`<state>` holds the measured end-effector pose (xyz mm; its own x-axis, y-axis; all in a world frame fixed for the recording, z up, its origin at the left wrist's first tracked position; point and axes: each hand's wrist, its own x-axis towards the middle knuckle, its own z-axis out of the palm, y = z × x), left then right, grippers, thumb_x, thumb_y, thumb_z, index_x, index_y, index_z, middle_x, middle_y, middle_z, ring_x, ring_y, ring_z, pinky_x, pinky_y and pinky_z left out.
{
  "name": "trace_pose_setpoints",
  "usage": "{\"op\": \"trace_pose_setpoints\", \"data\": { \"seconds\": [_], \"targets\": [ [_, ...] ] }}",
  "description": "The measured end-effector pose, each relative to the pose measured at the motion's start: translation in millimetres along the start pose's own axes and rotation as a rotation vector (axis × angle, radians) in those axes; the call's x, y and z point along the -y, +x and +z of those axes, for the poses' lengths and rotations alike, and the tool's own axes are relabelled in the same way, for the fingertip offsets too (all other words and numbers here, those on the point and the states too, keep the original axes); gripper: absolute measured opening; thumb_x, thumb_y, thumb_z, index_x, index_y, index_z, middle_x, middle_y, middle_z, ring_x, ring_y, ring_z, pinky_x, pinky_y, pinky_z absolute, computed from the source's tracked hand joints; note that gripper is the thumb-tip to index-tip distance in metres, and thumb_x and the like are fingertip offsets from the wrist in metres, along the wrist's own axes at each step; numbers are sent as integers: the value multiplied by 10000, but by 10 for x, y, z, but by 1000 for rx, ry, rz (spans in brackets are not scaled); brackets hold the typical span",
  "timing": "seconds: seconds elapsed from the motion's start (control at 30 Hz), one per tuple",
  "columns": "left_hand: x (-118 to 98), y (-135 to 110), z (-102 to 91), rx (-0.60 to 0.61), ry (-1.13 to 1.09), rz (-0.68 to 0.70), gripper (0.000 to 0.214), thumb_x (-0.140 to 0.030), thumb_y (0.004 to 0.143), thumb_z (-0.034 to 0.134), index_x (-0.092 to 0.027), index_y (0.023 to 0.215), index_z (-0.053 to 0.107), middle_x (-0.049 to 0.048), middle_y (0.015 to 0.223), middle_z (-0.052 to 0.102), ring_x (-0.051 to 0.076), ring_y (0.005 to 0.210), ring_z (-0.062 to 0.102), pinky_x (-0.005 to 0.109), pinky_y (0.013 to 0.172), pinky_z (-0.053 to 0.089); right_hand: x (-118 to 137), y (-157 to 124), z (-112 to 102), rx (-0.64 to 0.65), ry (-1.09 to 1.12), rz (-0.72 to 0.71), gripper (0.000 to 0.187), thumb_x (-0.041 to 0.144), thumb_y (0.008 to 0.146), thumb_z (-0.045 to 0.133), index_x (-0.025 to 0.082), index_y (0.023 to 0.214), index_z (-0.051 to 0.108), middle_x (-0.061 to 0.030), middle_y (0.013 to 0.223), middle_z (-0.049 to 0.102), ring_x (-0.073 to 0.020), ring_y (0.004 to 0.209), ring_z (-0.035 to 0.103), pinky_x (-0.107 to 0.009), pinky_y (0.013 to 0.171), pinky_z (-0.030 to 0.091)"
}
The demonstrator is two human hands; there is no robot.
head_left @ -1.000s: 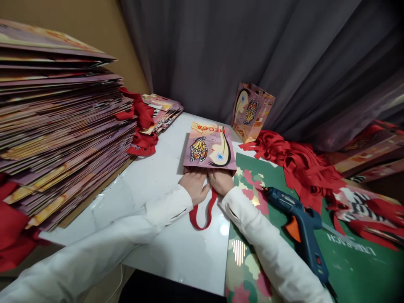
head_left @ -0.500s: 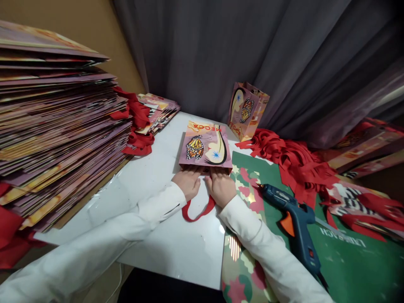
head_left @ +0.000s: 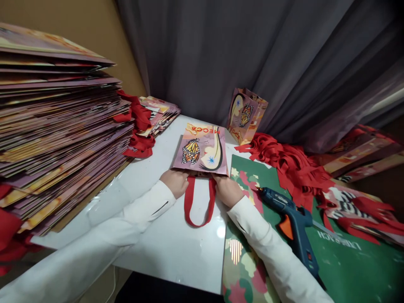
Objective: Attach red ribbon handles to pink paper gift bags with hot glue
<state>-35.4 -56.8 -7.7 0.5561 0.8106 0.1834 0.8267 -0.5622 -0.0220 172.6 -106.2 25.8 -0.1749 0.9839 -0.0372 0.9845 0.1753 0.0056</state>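
Observation:
A flat pink paper gift bag (head_left: 202, 148) printed with a butterfly is tilted up off the white table (head_left: 164, 235). My left hand (head_left: 174, 181) grips its near left corner and my right hand (head_left: 226, 190) grips its near right corner, both with fingers closed under the edge. A red ribbon handle loop (head_left: 198, 202) hangs from the bag's near edge between my hands and lies on the table.
A tall stack of flat bags (head_left: 57, 122) fills the left. A smaller stack with red ribbons (head_left: 148, 118) lies behind it. An upright bag (head_left: 246, 114) stands at the back. Red ribbon pieces (head_left: 290, 164) and a blue glue gun (head_left: 292, 221) rest on green patterned paper (head_left: 347, 269).
My hands have spread from the middle of the bag's near edge to its corners and lifted it. The red handle loop is now fully uncovered between them.

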Motion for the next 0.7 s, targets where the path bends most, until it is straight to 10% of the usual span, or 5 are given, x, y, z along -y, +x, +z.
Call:
{"op": "trace_pose_setpoints", "data": {
  "seconds": [0.23, 0.5, 0.7],
  "targets": [
    [170, 92, -233, -134, 45, 62, 207, -130, 901, 467, -154, 898, 672, 94, 851, 730, 230, 833, 670, 376, 814, 475, -53, 92, 26, -300, -113, -185, 453, 117, 936, 420, 58, 1377, 504, -174, 1220, 659, -237, 1125, 579, -322, 977, 427],
    [257, 9, -523, -508, 83, 283, 269, -150, 971, 384, -159, 1020, 648, 27, 804, 743, 160, 695, 651, 316, 682, 437, -156, 102, -117, -528, -100, -242, 371, 158, 1011, 329, 130, 1188, 653, -130, 1027, 689, -212, 908, 567, -335, 803, 417],
    [278, -19, -479, -462, 147, 262, 308, -160, 971, 356, -192, 984, 662, 17, 843, 752, 152, 680, 653, 313, 657, 454, -106, 64, -141, -547, -140, -232, 297, 143, 995, 387, 147, 1040, 681, -84, 836, 651, -195, 780, 531, -311, 703, 355]
  ]
}}
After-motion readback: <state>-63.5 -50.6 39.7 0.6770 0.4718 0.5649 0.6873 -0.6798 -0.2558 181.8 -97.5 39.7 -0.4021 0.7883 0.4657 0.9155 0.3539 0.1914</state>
